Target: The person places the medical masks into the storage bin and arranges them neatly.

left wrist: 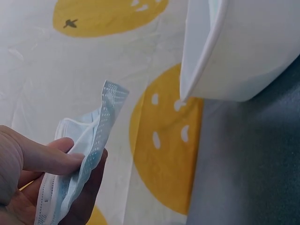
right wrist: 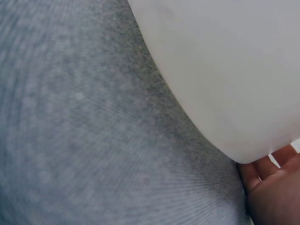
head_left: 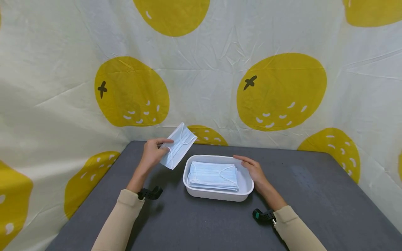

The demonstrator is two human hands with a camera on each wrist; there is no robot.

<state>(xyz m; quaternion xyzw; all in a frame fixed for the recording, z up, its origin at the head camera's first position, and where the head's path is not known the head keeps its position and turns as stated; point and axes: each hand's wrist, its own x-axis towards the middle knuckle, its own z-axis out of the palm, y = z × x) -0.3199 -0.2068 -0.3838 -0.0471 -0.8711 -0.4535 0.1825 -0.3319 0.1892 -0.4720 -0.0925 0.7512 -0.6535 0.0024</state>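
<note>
In the head view my left hand (head_left: 153,152) holds up a pale blue pleated face mask (head_left: 179,145) with white ear loops, left of a white plastic container (head_left: 216,196). The left wrist view shows the thumb and fingers (left wrist: 51,159) pinching the bent face mask (left wrist: 101,126). My right hand (head_left: 255,171) grips the container's far right corner at the rim. In the right wrist view several fingers (right wrist: 265,166) lie against the container's outer wall (right wrist: 225,70). Inside the container a stack of similar face masks (head_left: 213,175) lies flat, toward its left side.
The container stands on a dark grey table (head_left: 220,226). Behind the table hangs a white cloth (head_left: 204,83) printed with large yellow fruit shapes. Black bands (head_left: 150,193) sit on both wrists.
</note>
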